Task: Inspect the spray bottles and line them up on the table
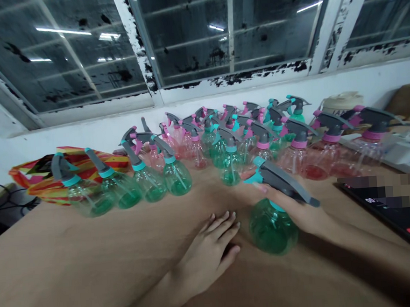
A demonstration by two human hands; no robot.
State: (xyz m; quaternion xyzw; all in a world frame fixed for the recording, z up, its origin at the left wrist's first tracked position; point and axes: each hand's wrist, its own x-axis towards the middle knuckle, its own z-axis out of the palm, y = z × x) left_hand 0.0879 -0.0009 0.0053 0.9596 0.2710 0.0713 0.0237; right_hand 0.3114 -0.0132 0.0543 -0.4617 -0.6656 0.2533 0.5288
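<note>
My right hand (293, 206) is wrapped round the neck of a green spray bottle (271, 230) with a grey and teal trigger head, which is tilted slightly over the table. Flat on the wooden table lies my left hand (210, 251), fingers stretched out, holding nothing, just left of that bottle. Beyond my hands another green spray bottle (231, 168) stands in front of a crowd of pink and green ones. To the left, several green spray bottles (177, 179) form a row. Several clear-pink spray bottles (295, 159) stand at the right.
A tablet or phone (388, 211) with a dark screen, partly pixelated, lies at the right edge. Behind the left row is an orange and yellow bag (45, 183). A pale round container (343, 101) and a cardboard box (406, 99) sit at the back right, below the windows.
</note>
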